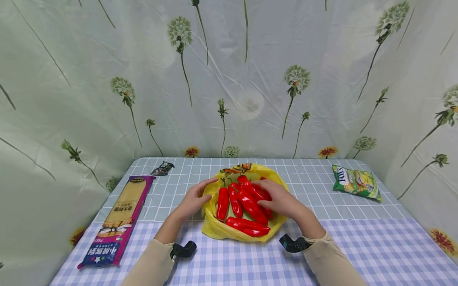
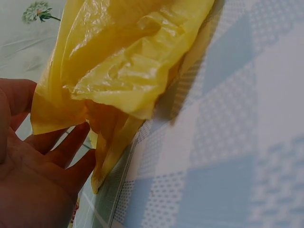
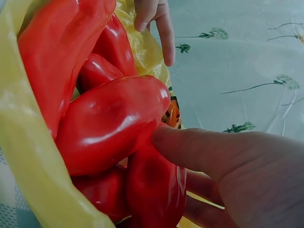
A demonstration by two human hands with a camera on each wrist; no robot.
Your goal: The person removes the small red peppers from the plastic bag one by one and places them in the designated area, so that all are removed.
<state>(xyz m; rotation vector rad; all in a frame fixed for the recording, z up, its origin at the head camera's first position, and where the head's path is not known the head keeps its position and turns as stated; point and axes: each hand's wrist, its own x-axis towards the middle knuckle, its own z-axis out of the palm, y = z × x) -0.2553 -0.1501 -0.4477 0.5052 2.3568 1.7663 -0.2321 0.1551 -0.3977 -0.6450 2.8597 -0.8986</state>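
Observation:
A yellow plastic bag (image 1: 211, 232) lies on the table with its mouth spread wide. Several shiny red peppers (image 1: 250, 204) are inside it. My left hand (image 1: 193, 200) is at the bag's left rim, thumb and fingers spread apart; in the left wrist view its fingers touch the crumpled yellow film. Over the right part of the bag, my right hand (image 1: 280, 198) holds a red pepper (image 3: 154, 185) between thumb and fingers. That pepper is still among the others, and the fingers behind it are partly hidden.
At the left lies a long purple pasta packet (image 1: 123, 214), with a small black wrapper (image 1: 162, 168) behind it. A green Fox's packet (image 1: 357, 182) is at the back right. A floral curtain (image 1: 250, 79) hangs behind the checked table (image 1: 211, 266).

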